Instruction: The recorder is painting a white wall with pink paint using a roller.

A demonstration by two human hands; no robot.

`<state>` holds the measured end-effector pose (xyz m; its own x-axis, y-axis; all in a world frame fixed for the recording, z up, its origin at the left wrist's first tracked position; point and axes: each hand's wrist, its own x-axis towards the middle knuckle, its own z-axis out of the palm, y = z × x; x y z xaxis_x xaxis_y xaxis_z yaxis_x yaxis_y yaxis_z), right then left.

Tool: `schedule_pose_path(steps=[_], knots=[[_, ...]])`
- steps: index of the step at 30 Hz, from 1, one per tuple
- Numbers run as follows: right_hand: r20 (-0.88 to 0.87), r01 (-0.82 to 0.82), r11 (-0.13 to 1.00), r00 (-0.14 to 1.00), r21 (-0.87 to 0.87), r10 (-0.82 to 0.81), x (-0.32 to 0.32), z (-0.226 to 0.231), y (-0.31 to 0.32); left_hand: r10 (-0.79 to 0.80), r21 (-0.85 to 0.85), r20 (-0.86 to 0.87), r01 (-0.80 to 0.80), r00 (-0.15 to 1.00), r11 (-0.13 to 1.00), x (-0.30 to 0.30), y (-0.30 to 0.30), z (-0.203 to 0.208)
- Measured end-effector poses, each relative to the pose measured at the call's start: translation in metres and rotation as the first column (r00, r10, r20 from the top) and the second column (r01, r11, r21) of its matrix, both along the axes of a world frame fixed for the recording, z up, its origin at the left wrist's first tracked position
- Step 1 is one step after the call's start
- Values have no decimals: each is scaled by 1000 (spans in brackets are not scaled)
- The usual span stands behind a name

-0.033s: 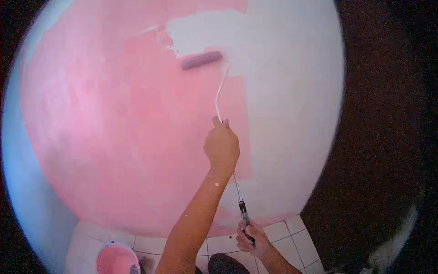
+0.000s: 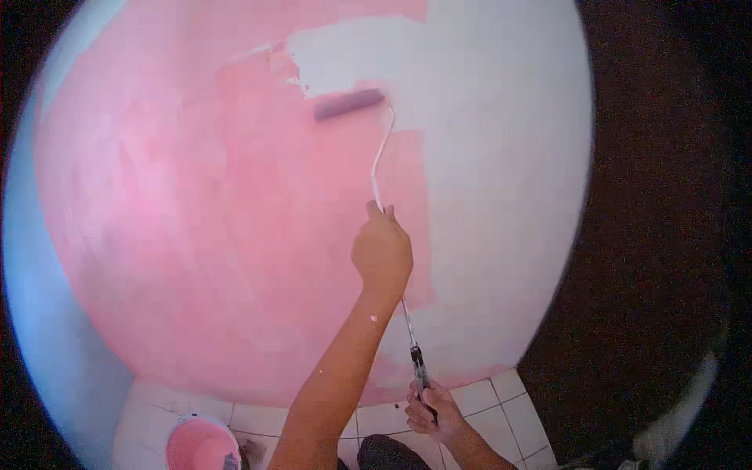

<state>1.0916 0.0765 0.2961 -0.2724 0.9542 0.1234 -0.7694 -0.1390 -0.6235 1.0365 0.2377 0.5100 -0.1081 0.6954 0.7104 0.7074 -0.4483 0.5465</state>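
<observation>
A long-handled paint roller rests its purplish-pink sleeve against the wall, at the border between pink paint and a white patch. My left hand is wrapped round the white metal rod, partway below the sleeve. Lower down, my right hand grips the dark handle at the rod's bottom end. The rod runs on behind my left wrist, hidden there for a short stretch. Small white paint spots dot my left forearm.
A white bucket of pink paint stands on the white tiled floor at lower left, a greyish object at its rim. A bluish wall meets the painted one on the left. Right of it lies a dark area. My dark-clothed knee shows below.
</observation>
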Motion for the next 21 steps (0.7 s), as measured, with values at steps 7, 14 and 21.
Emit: schedule_pose_path(steps=[7,14,21], knots=[[-37,6,997,999,-81,-9,-44,-26,-30,31,-273,-95,-56,995,961,-18,-18,-49],[-35,57,997,998,-48,-58,-34,54,18,108,100,-31,-104,994,990,-4,19,48],[-5,164,970,986,-182,-168,-62,28,14,81,60,-108,-75,991,995,-20,14,11]])
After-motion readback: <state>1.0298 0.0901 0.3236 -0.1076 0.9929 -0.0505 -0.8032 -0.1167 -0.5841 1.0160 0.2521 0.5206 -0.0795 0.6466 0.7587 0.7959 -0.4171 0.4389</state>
